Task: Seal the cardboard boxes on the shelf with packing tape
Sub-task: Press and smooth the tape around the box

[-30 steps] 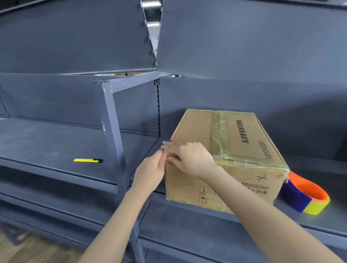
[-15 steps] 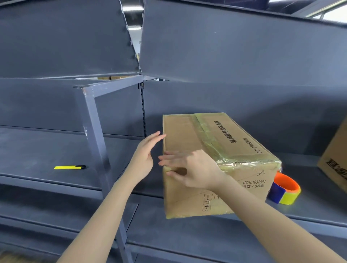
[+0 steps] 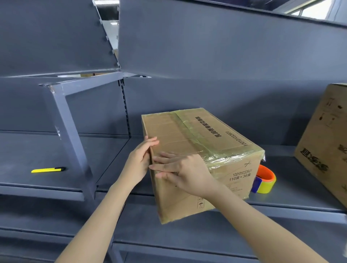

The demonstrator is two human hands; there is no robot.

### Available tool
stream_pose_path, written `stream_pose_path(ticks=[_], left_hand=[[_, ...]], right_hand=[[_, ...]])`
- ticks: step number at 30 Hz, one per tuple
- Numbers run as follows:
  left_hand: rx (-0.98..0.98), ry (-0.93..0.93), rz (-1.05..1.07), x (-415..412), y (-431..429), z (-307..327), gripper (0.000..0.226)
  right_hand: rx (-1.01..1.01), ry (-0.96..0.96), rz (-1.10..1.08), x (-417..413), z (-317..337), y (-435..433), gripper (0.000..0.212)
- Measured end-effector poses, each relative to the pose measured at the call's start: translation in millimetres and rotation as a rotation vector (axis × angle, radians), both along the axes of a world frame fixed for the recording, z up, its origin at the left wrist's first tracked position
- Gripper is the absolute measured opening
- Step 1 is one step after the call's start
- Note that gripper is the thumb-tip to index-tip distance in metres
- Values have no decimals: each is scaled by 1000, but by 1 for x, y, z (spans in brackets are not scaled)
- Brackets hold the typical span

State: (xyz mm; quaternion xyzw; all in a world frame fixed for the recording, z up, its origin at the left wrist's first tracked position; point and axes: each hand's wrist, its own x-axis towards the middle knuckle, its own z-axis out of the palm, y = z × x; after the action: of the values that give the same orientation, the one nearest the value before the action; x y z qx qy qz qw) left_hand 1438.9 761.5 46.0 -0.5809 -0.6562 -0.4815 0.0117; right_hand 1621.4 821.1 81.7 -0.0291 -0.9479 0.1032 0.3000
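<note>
The left hand (image 3: 139,163) grips the cardboard box (image 3: 197,135) edge, fingers curled; the right hand (image 3: 189,172) presses it, fingers spread.

Yellow utility knife (image 3: 48,169) (black tip to the right) lies flat, left of grey upright post (image 3: 73,146). Ceiling light (image 3: 106,2) visible at top.
</note>
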Motion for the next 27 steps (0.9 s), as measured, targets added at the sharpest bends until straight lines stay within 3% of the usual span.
stream_pose_path(ticks=[10,16,22,27], left_hand=[[-68,-33,7,10,-11,6,45],[-54,-25,47,13,-10,6,48],[-35,35,82,15,-10,8,45],[8,219,110,20,-19,9,39]], right_hand=[[126,-92,-6,6,0,1,38],[376,20,-259,9,-4,2,44],[232,-79,-162,14,4,7,40],[47,-81,4,28,4,19,33]])
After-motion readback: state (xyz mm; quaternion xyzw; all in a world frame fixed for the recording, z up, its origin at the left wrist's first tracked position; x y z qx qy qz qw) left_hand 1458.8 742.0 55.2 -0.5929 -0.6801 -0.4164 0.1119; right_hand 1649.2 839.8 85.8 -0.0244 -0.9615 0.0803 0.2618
